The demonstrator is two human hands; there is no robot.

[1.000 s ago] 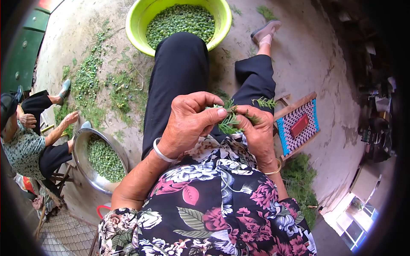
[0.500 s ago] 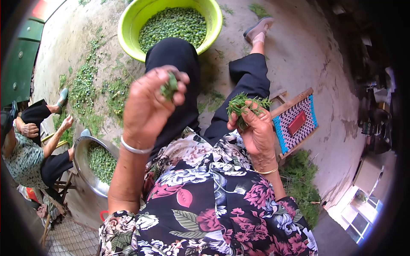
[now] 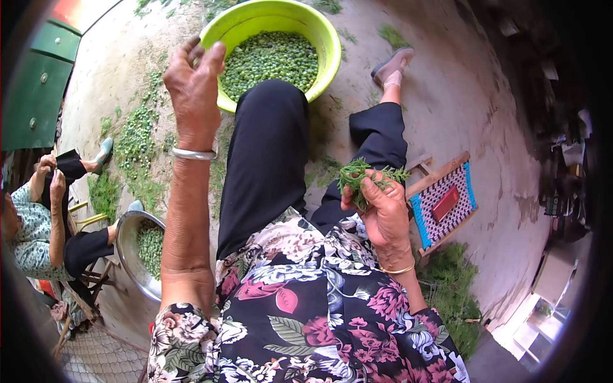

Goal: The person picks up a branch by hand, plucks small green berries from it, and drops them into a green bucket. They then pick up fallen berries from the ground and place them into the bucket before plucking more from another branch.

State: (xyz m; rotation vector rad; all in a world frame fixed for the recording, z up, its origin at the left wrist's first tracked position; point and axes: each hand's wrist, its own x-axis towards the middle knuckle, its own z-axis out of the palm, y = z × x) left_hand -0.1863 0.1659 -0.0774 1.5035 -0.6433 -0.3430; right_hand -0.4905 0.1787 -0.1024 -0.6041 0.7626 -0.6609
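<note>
My left hand (image 3: 193, 86), with a silver bangle at the wrist, is raised beside the left rim of a lime-green basin (image 3: 334, 54). Its thumb stands apart from the loosely bent fingers, and nothing shows in them. Small round green berries (image 3: 271, 64) lie heaped inside the basin. Above my lap, my right hand (image 3: 383, 214) is closed around a feathery green sprig (image 3: 364, 175), whose leafy ends stick out past the thumb and fingers.
At the left sits another person (image 3: 38, 236), hands raised together, near a metal basin (image 3: 131, 255) of green berries. Loose greenery (image 3: 137, 140) litters the floor. A woven stool (image 3: 456, 169) bearing a red object (image 3: 445, 203) stands at right, near a leafy pile (image 3: 450, 281).
My left hand has moved up and left to the basin's rim, and the green clump it held is gone from its fingers. The other person's hands have come together.
</note>
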